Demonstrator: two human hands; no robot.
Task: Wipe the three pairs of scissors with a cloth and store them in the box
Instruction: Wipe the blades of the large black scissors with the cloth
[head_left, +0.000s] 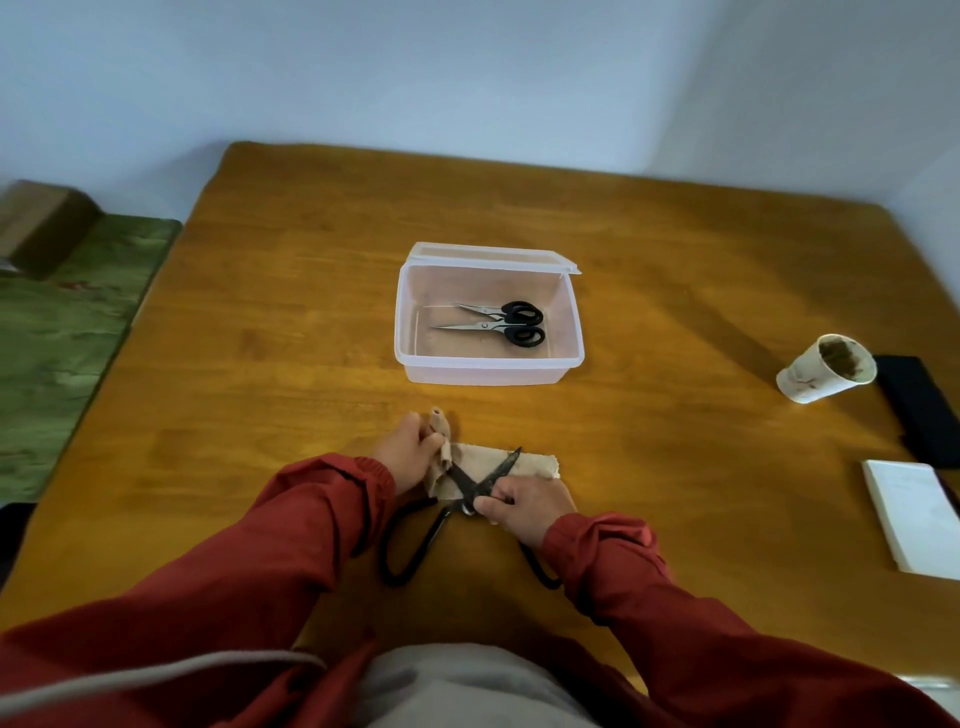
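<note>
1. The table (291, 322) carried a clear box (483, 373) mid-surface, lid open.
2. Near the front edge, open black shears (464, 483) lay on a tan cloth (535, 464).
3. The left hand (410, 457) gripped bunched cloth; the right hand (530, 506) pinched the shears' pivot.
4. Two small scissors (496, 327) lay inside the box.

Honey-brown wood table (260, 364) with darker grain streaks. The box (402, 322) is clear, milky plastic; the small scissors (493, 327) in it have black handles and silver blades. The large scissors (467, 483) are black, the cloth (535, 465) beige, the sleeves (291, 519) rust red, the cup (810, 376) white with brown stains, the mat (62, 322) mottled green
</note>
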